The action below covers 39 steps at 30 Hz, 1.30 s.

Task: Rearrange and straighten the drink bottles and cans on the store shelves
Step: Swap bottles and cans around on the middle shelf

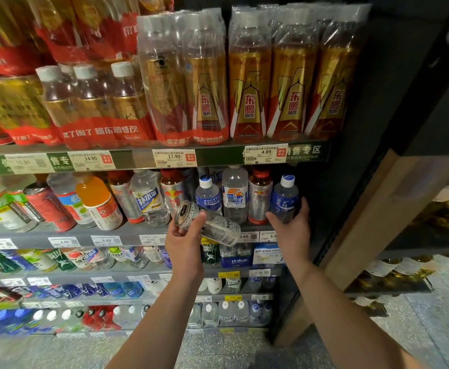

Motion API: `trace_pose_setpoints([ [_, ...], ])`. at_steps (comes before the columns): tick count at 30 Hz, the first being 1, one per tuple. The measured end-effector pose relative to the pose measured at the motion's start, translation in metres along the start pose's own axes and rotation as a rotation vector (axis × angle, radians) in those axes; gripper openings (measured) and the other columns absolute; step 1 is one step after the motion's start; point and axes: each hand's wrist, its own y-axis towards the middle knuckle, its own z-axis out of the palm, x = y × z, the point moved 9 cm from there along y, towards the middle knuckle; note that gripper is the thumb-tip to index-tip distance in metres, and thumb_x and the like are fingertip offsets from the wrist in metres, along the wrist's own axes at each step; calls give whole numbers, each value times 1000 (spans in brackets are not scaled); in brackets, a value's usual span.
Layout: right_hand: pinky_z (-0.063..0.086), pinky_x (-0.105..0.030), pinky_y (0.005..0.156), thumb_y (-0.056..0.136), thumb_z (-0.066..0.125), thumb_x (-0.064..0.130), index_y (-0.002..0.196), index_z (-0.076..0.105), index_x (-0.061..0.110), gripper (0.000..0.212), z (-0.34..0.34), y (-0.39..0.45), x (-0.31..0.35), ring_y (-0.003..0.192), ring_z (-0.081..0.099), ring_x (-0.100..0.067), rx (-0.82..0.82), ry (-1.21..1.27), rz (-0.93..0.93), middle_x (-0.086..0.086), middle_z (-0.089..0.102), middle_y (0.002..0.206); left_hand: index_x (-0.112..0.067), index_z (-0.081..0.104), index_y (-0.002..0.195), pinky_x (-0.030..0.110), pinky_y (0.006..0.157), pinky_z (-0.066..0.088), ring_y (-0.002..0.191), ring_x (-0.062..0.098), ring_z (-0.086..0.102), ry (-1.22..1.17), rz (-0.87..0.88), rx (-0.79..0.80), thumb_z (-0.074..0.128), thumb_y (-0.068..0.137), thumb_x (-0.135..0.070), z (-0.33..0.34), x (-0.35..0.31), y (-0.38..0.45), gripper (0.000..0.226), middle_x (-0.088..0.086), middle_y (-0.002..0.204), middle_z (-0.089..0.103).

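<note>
Shelving: a tall dark store shelf unit (138,235) with grey decks and white price tags, packed with drinks; shrink-wrapped packs of gold-and-red bottles (284,83) fill the deck above.
Working row: the second deck, right end, where single bottles stand upright side by side.
Right hand (292,230): fingers curled round the lower body of a clear plastic bottle with a blue label and a blue-and-white cap (284,199), last in the row and upright on the deck.
Left hand (184,241): fingers and thumb wrapped round a silver-white aluminium drink can (210,222), held clear of the shelf in front of the row.
Can axis: long axis tilted, top up-left toward the camera, base down-right.
Key relation: the can lies just left of the blue-labelled bottle; standing it upright likely means swinging its base down onto the deck, and the left hand is the nearer one.
</note>
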Motion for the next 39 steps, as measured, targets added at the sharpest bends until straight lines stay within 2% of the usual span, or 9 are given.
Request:
trace_pose_setpoints([
  [5, 47, -43, 104, 82, 80, 24, 134, 49, 15, 61, -6, -33, 17, 121, 52, -20, -165, 2, -142, -3, 50, 130, -9, 62, 107, 16, 56, 47, 54, 0, 55, 11, -3, -31, 76, 86, -12, -11, 0, -7, 25, -16, 62, 62],
  [11, 55, -42, 93, 84, 78, 29, 141, 45, 11, 68, 24, -31, 52, 108, 59, -19, -84, -90, -225, -1, 43, 136, -11, 67, 109, 24, 66, 51, 77, 12, 65, 35, -8, -17, 77, 85, -15, -24, -8, -6, 27, -3, 83, 73],
  [15, 37, -4, 96, 87, 76, 27, 150, 34, 6, 79, 41, -16, 73, 121, 54, -17, -59, -167, -239, -7, 35, 153, -16, 68, 106, 14, 61, 51, 72, 4, 68, 47, -2, 14, 76, 86, -13, -30, -19, 5, 22, -6, 85, 75],
  [16, 33, -3, 97, 87, 76, 27, 152, 30, 5, 82, 45, -11, 74, 125, 50, -15, -54, -185, -213, -9, 35, 155, -17, 68, 104, 14, 59, 50, 69, 3, 67, 57, 0, 30, 76, 86, -13, -32, -22, 8, 21, -7, 83, 75],
  [20, 44, -37, 105, 85, 78, 31, 154, 26, 5, 90, 56, 1, 70, 132, 50, -31, -76, -252, -154, -14, 43, 150, -25, 67, 98, 16, 60, 52, 73, 6, 69, 95, -5, 95, 77, 85, -14, -41, -33, 25, 20, -9, 79, 75],
  [24, 51, -42, 99, 78, 82, 41, 143, 40, 10, 83, 58, 2, 69, 119, 56, -30, -126, -340, -180, -13, 44, 139, -16, 69, 103, 36, 67, 59, 84, 25, 70, 114, -33, 169, 81, 83, -16, -50, -39, 48, 23, 8, 94, 75],
  [28, 54, -43, 87, 73, 83, 40, 127, 50, 12, 68, 57, -7, 76, 108, 54, -27, -215, -465, -240, -15, 56, 125, -7, 67, 106, 25, 54, 55, 75, 17, 70, 107, -63, 233, 76, 85, -6, -57, -41, 65, 23, 9, 93, 74],
  [32, 54, -41, 80, 78, 81, 37, 137, 40, 16, 75, 55, -24, 80, 102, 65, -36, -273, -435, -236, -12, 66, 120, -3, 64, 111, 23, 49, 52, 70, 16, 68, 121, -57, 316, 77, 83, -7, -61, -44, 78, 31, 13, 93, 71],
  [39, 47, -29, 83, 74, 85, 34, 126, 54, 17, 63, 52, -58, 74, 104, 66, -29, -338, -379, -174, -6, 70, 116, -10, 67, 117, 54, 89, 54, 97, 34, 71, 155, -74, 305, 88, 73, -21, -80, -40, 93, 50, 14, 104, 75],
])
